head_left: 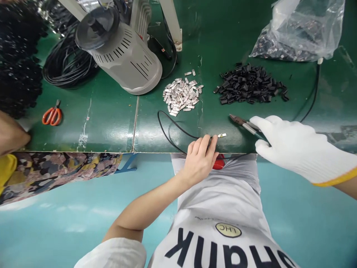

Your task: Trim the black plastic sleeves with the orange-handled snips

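My bare left hand (201, 158) is closed on a thin black cable (178, 126) at the table's front edge. A small metal connector (222, 135) sticks out past my fingertips on the cable's end. The rest of the cable loops to the left over the green table. In a white knitted glove, my right hand (295, 145) grips a pair of pliers (247, 125), whose jaws point left, apart from the connector. Beyond my hands lie a heap of silvery metal connectors (182, 95) and a heap of short black plastic sleeves (252, 83).
A grey machine (125, 56) stands at the back left, beside coiled black cables (69, 63). Orange-handled scissors (52, 114) lie on the left. A clear plastic bag (304, 33) of small parts sits at the back right. Another person's arm (12, 134) rests at the far left.
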